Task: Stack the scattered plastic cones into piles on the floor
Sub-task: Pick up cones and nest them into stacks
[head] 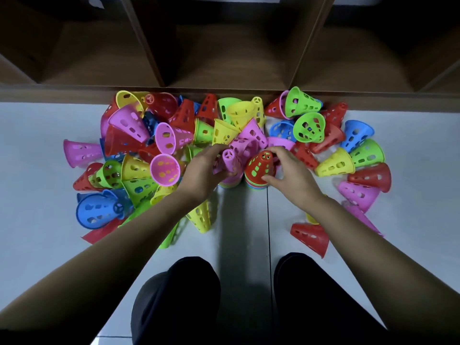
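Our left arm (112, 250) half hides a green cone (167, 241). Left hand (205, 171) grips the pink cone (229, 161); right hand (292, 174) holds the red cone (260, 166).

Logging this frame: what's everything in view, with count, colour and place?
pink-topped stack: one, mixed colours beneath, floor centre, left of the other stack
red-topped stack: one, mixed colours beneath, floor centre, right
loose cones: many, too overlapped to count; pink, red, yellow, green, blue; lying either side of and behind the stacks
shelf unit: one, brown wood, open compartments, across the top
floor: pale grey tiles
legs: two, dark trousers, bottom centre
left hand: one, grips the pink-topped stack
right hand: one, grips the red-topped stack
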